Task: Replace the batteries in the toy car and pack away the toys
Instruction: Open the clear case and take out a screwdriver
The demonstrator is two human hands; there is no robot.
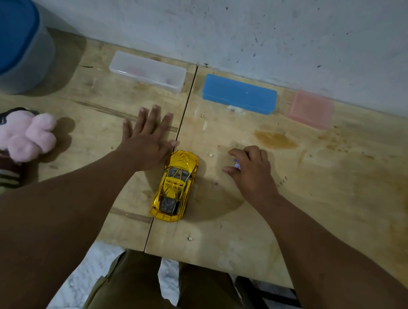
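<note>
A shiny yellow toy car [175, 186] stands on its wheels in the middle of the wooden table [320, 191], nose toward me. My left hand [146, 138] lies flat on the table just left of the car's far end, fingers spread, thumb near the car's roof. My right hand [251, 170] rests to the right of the car with curled fingers around a small blue-and-white object [237, 164], possibly a battery; most of it is hidden.
Along the wall lie a clear case [147, 71], a blue case [239, 94] and a small pink box [311, 109]. A blue-lidded tub [11, 41] stands at the far left. Plush toys, one pink [27, 135], lie at the left edge.
</note>
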